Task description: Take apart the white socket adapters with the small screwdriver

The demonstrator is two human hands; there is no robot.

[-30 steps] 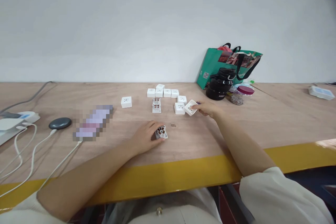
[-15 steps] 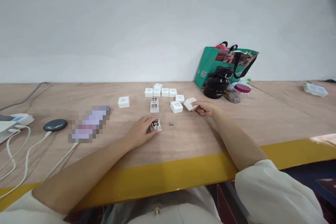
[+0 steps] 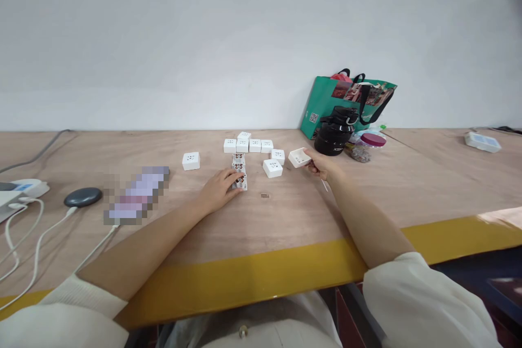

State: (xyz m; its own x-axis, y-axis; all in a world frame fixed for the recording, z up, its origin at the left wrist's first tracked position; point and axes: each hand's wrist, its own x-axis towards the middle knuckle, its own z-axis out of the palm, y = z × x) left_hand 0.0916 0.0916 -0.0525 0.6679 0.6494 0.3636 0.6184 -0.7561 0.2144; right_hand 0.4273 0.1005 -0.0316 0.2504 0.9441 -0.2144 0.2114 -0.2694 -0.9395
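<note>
My left hand [image 3: 220,191] has its fingers and thumb closed around a pale socket insert [image 3: 242,182] with copper-coloured contacts, which lies on the table. Directly behind it, two similar inserts [image 3: 238,159] sit in a line. My right hand [image 3: 319,164] pinches a white socket housing [image 3: 299,158], its hollow side facing up. A thin pale rod [image 3: 325,186] pokes out below that hand; what it belongs to is hidden. Left of the held housing stand two white socket blocks, a nearer one [image 3: 272,168] and a farther one [image 3: 278,156].
Several white socket blocks [image 3: 255,145] form a row farther back, and a single one [image 3: 191,161] stands left. A phone [image 3: 138,196], a dark oval puck [image 3: 83,197] and cables occupy the left. Back right are a black jug [image 3: 335,133], green bag [image 3: 316,103] and jar [image 3: 373,140].
My left hand has pushed its insert away from me, up against the two inserts behind. My right hand has shifted slightly and tilted the housing, so more of its hollow shows.
</note>
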